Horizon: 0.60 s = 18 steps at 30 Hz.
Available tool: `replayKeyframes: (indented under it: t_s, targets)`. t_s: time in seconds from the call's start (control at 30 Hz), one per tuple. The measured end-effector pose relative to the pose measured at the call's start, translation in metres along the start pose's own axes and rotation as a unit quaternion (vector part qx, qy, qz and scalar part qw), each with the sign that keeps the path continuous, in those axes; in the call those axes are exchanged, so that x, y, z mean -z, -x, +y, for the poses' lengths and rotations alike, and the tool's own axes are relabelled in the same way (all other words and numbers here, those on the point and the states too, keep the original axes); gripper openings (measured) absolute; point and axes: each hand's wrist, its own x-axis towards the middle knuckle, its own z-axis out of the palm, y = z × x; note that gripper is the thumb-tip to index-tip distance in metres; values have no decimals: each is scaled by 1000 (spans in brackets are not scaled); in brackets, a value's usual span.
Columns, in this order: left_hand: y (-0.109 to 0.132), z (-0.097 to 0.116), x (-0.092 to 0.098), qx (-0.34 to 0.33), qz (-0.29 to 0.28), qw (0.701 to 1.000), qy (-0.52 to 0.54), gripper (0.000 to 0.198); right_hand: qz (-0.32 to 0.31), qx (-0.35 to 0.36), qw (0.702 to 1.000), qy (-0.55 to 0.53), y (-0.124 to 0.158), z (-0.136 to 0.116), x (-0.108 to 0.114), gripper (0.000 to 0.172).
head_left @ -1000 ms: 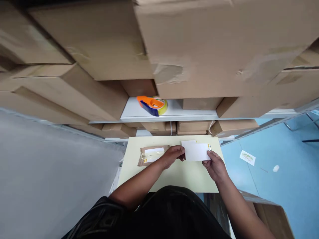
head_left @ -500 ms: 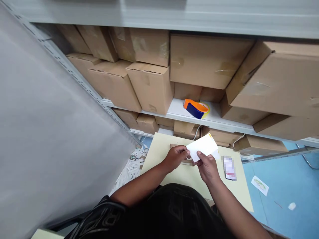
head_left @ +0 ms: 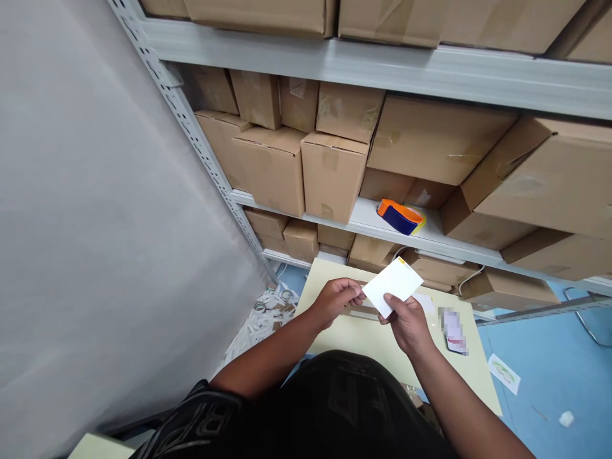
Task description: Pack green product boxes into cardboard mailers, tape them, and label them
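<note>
A white card or label [head_left: 394, 284] with a small yellow mark at its upper corner is held tilted above the table. My right hand [head_left: 408, 322] grips its lower edge, thumb on top and fingers underneath. At the card's left corner, my left hand [head_left: 338, 299] is closed in a pinch; the fingertips meet the corner there. Below both hands, partly hidden by them, a flat brown cardboard box [head_left: 366, 312] lies on the pale yellow table [head_left: 320, 277]. Another white sheet [head_left: 425, 303] lies behind my right hand.
A phone-like item [head_left: 453, 331], blurred out, lies on the table's right side. An orange and blue tape dispenser [head_left: 400, 217] sits on the shelf [head_left: 366, 213] among cardboard boxes [head_left: 332, 175]. Paper scraps [head_left: 253, 325] litter the floor at left; a printed sheet [head_left: 504, 374] lies at right.
The view has shifted so that the shelves appear farther right and more of the upper shelf shows. The card has turned and its face is more exposed, while my left hand stays at its left corner.
</note>
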Motion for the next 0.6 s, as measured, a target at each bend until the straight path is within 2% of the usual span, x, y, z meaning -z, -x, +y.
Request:
replayKeyframes:
  t_s: [0.27, 0.6]
  targets:
    - [15, -2, 5, 8, -17, 1000, -7, 29, -15, 4, 1000, 11, 14, 9, -3, 33]
    - [17, -10, 5, 16, -41, 999, -4, 26, -21, -4, 1000, 17, 17, 13, 3, 34]
